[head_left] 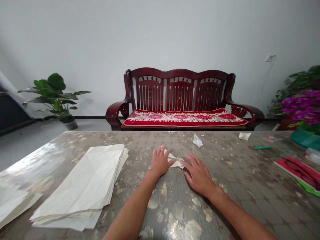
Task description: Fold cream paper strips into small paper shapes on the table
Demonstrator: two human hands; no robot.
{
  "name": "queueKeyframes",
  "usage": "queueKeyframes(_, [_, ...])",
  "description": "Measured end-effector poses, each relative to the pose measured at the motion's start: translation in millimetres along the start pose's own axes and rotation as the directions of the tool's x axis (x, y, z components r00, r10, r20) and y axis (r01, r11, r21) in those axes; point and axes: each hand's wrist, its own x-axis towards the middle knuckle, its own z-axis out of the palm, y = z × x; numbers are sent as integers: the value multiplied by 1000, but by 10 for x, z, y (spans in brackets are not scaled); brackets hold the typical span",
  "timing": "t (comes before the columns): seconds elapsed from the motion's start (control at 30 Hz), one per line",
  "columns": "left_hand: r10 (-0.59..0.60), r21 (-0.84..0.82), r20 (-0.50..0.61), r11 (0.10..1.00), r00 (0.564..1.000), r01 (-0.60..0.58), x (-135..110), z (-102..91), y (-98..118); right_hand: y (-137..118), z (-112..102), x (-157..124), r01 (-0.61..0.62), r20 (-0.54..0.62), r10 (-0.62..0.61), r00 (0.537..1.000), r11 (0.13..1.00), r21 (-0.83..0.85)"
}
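Observation:
A small piece of folded white paper (175, 163) lies on the patterned table between my two hands. My left hand (160, 161) rests over its left end, fingers spread and pointing away from me, covering part of it. From the other side my right hand (197, 171) reaches in, its fingers extended and the index fingertip touching the right end of the paper. Neither hand is closed around it. Just beyond stands a folded paper boat (197, 141), and farther right sits another small folded paper piece (244, 136).
A stack of creased white paper (85, 181) lies to the left, with more sheets (15, 203) at the edge. On the right are a green pen (263, 147), dark glasses (301, 171) on a red booklet (287, 162), and purple flowers (303, 106). A wooden bench (180, 90) stands behind the table.

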Motion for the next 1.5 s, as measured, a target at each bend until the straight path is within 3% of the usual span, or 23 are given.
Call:
queueKeyframes(0.4, [-24, -84, -9, 996, 1000, 23, -20, -29, 18, 153, 80, 137, 299, -96, -300, 949, 954, -27])
queueKeyframes(0.5, [-25, -89, -10, 996, 1000, 24, -20, -21, 19, 140, 53, 194, 343, -50, -345, 937, 938, -37])
queueKeyframes(0.63, [-19, -76, -8, 997, 1000, 19, -17, 13, 5, 82, -55, 320, 401, 96, -394, 914, 913, -75])
queueKeyframes(0.8, [-3, -69, -31, 998, 1000, 1, -21, 46, -9, 6, -192, 468, 376, 184, -352, 918, 919, -116])
queueKeyframes(1.13, [0, -83, -27, 997, 1000, -2, -23, 51, -4, 109, -92, 342, 241, 16, -240, 971, 969, -61])
queueKeyframes(1.33, [-1, -81, -26, 997, 1000, -1, -32, 34, -1, 84, 105, 235, 6, -57, 0, 998, 995, 104])
queueKeyframes(1.5, [1, -74, -27, 997, 1000, -3, -38, 11, 6, 72, 290, 192, -229, -100, 262, 960, 938, 261])
